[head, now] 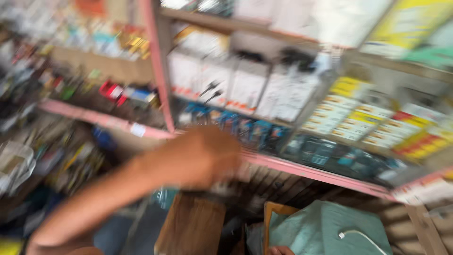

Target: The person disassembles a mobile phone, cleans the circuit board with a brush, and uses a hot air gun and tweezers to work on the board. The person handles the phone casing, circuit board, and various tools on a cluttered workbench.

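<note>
Pretty blurry shot, so take this with a grain of salt. Far left is a jumble of small packets and hanging bits on the left shelves (71,89), too smeared to tell apart. Coming in from the near left, the left hand (203,158) is stretched out toward the pink shelf edge (302,167), right at the row of blue blister packs (250,130) sitting just behind it. My read is that this is the reaching step: the hand is at the packs but I can't tell if its grip is open, curled or already on one, the blur eats the fingers. Any next move would call for a steady pinch on a single pack without dragging its neighbours off the ledge. Above that are white boxes (245,85), and further right stacks of yellow boxes (358,120). Near the bottom there's a wooden board (193,226), then a green cloth (325,226) with a white cable (358,236) on it. A sliver of the right hand (281,250) peeks in at the bottom edge, its grip not visible. Cramped little shop, shelves crammed everywhere.
</note>
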